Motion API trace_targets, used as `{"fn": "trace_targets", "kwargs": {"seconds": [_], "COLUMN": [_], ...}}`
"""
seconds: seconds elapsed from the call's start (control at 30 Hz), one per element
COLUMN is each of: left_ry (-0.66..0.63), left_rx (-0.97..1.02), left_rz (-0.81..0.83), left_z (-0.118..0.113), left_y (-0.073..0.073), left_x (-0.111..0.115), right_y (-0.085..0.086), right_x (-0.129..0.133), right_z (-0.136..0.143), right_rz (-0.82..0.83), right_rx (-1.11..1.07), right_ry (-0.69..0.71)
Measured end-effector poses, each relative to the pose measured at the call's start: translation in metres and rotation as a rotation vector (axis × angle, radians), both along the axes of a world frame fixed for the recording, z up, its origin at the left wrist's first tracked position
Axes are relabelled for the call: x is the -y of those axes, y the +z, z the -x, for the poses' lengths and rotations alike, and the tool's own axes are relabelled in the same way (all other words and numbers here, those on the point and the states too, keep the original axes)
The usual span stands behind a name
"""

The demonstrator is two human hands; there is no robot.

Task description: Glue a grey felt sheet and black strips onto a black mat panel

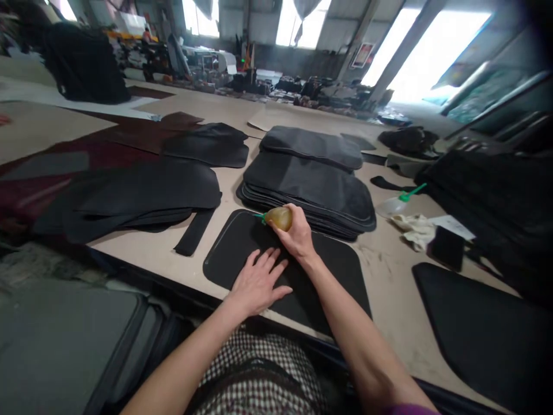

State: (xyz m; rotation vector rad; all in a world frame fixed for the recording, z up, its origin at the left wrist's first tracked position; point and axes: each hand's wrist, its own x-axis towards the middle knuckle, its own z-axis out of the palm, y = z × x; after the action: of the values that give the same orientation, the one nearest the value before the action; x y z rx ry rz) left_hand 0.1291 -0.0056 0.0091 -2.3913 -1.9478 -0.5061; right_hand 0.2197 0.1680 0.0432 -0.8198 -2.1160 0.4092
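My right hand (297, 233) is wrapped round a squeeze bottle (279, 219) of yellowish liquid with a green nozzle. The nozzle points left, over the far edge of a black panel (337, 265) with rounded corners. A thin shiny line runs along the panel's far left edge. My left hand (259, 282) lies flat on this panel with fingers spread. Just behind the panel rises a stack of similar black panels (306, 184). Parts of the front panel are hidden under my hands and right forearm.
Black cut pieces (142, 190) and a black strip (194, 233) lie to the left. At right are a second bottle (393, 204) with a green nozzle, a white cloth (415, 230), a dark flat phone-like object (447, 248) and another black panel (484, 328). Grey-green sheets (60, 340) sit low at left.
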Motion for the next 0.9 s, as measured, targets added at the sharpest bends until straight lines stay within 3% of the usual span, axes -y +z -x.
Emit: {"fn": "trace_targets", "kwargs": {"seconds": [0.17,0.37,0.47,0.67,0.9], "left_ry": [-0.011,-0.017,-0.022,-0.035,-0.037], "left_rx": [-0.029,-0.076,-0.100,-0.144,-0.138], "left_rz": [-0.011,0.005,0.010,0.025,0.022], "left_z": [0.000,0.000,-0.001,-0.001,0.001], "left_y": [-0.002,-0.006,-0.005,-0.004,-0.007], "left_x": [-0.001,-0.003,-0.004,-0.004,-0.006], "right_y": [0.011,0.015,0.015,0.020,0.021], "right_x": [-0.005,-0.009,-0.005,0.014,0.045], "right_z": [-0.072,-0.181,-0.222,-0.259,-0.289], "right_rz": [-0.011,-0.009,-0.005,0.052,0.088], "right_rx": [0.042,0.107,0.100,0.075,0.051], "right_ry": [-0.093,-0.321,-0.427,-0.555,-0.577]}}
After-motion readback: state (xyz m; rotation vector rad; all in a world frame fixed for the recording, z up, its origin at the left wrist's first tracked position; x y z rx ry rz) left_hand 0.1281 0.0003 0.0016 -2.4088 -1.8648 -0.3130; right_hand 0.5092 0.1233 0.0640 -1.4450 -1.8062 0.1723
